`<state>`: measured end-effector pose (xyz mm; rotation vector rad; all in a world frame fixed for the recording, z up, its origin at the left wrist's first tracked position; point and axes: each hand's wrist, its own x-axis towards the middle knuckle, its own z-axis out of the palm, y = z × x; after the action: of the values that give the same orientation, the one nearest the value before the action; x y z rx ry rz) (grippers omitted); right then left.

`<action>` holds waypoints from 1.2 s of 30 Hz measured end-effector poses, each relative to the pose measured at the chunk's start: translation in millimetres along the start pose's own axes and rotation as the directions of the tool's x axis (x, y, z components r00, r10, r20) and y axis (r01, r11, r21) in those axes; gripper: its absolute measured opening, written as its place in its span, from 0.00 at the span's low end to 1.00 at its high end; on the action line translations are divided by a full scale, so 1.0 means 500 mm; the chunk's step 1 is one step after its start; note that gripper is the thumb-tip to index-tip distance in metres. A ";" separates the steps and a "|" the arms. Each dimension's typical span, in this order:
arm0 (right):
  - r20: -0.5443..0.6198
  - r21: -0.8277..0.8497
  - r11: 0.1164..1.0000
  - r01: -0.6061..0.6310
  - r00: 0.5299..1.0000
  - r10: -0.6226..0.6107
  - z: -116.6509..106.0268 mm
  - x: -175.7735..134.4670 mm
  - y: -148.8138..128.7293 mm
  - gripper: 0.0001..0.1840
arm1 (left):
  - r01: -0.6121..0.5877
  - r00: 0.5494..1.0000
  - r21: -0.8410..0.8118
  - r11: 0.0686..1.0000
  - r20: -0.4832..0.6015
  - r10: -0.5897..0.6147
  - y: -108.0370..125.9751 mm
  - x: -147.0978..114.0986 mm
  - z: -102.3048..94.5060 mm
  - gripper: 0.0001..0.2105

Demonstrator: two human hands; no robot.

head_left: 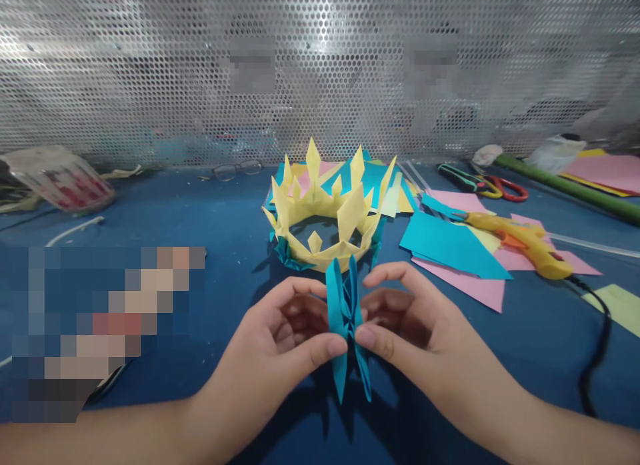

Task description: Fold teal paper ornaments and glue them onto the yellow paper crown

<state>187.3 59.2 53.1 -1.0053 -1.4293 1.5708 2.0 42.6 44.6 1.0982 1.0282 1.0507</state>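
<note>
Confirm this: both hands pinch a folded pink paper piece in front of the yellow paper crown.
Not quite. The head view shows the folded paper piece is blue, not pink. The left hand and right hand do pinch it together, in front of the yellow paper crown.

Left hand: reaches in from the lower left, palm turned inward, thumb and forefinger pinched together at the tips.
Right hand: comes in from the lower right, mirrors the other, thumb and forefinger pinched.
Fingers: curled, arched above both palms.
Forearms: bare, angled toward each other.
</note>
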 end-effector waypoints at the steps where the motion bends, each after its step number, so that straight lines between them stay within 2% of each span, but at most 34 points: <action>1: -0.007 0.021 1.000 -0.010 1.000 0.010 -0.001 0.000 0.000 0.19 | -0.001 1.000 -0.004 1.000 0.014 0.001 0.000 -0.001 0.000 0.13; 4: 0.008 0.073 0.997 -0.039 0.999 0.039 0.001 0.000 0.000 0.21 | 0.003 0.999 0.024 1.000 0.050 -0.004 0.001 -0.002 0.002 0.10; 10: 0.047 0.110 0.991 -0.073 0.997 0.068 0.007 0.001 0.002 0.21 | 0.007 0.999 0.054 0.999 0.048 -0.010 0.002 -0.005 0.001 0.08; 20: 0.067 -0.095 0.995 0.043 0.997 -0.037 0.006 -0.003 0.002 0.25 | 0.013 0.998 0.010 1.000 0.062 -0.014 -0.002 -0.002 -0.001 0.09; 26: 0.055 -0.212 0.970 0.117 0.993 -0.108 0.004 -0.008 0.011 0.33 | 0.029 0.999 0.102 0.994 0.038 -0.033 -0.001 -0.006 0.002 0.14; 31: 0.079 -0.207 0.975 0.083 0.995 -0.068 0.000 -0.007 0.007 0.29 | 0.029 1.000 0.161 0.987 0.002 -0.030 -0.001 -0.007 0.003 0.11; 34: 0.110 -0.191 0.976 0.107 0.990 -0.088 -0.003 -0.005 0.005 0.21 | 0.027 1.000 0.099 0.995 -0.004 -0.027 0.002 -0.006 0.005 0.12; 36: 0.130 -0.187 0.975 0.120 0.987 -0.097 -0.004 -0.005 0.006 0.20 | 0.024 1.000 0.072 0.997 0.004 -0.024 0.004 -0.006 0.006 0.12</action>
<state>190.1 57.3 50.2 -0.9384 -1.7186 1.4542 4.2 39.6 47.3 1.1431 1.0798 0.9977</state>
